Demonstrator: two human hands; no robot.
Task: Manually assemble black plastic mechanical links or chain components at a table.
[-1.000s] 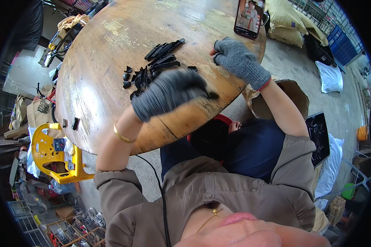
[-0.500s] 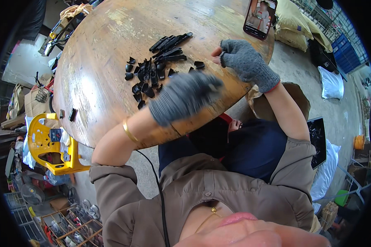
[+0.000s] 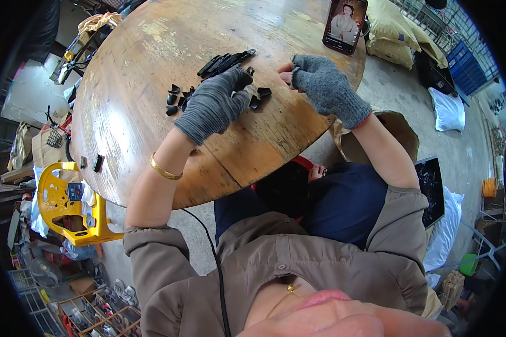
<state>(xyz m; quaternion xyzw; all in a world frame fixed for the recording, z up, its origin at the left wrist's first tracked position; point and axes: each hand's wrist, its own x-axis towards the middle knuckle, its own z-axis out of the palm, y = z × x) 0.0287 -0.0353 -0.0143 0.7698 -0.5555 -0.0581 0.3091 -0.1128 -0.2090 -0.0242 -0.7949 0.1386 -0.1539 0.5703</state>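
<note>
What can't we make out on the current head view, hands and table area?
All in the head view:
- Black pieces: left hand covers part of the pile; whether it grips one is unclear.
- Right hand: curled fingers and glove hide whether it holds anything small.
- Phone: top cut off by the upper edge.
- Table: far side cut off there too.
- Brown container: partly hidden by right forearm.

On my remote feed, the left hand [image 3: 212, 106] and right hand [image 3: 329, 87] wear ribbed grey knit gloves, the right one edged in red [image 3: 364, 120]. I see a smooth gold bangle [image 3: 165, 169], a taupe buttoned shirt [image 3: 326, 264], a gold necklace with a round pendant [image 3: 290, 288], navy cloth trousers [image 3: 346, 202] and a thin black cable [image 3: 221, 286] crossing the shirt.
</note>
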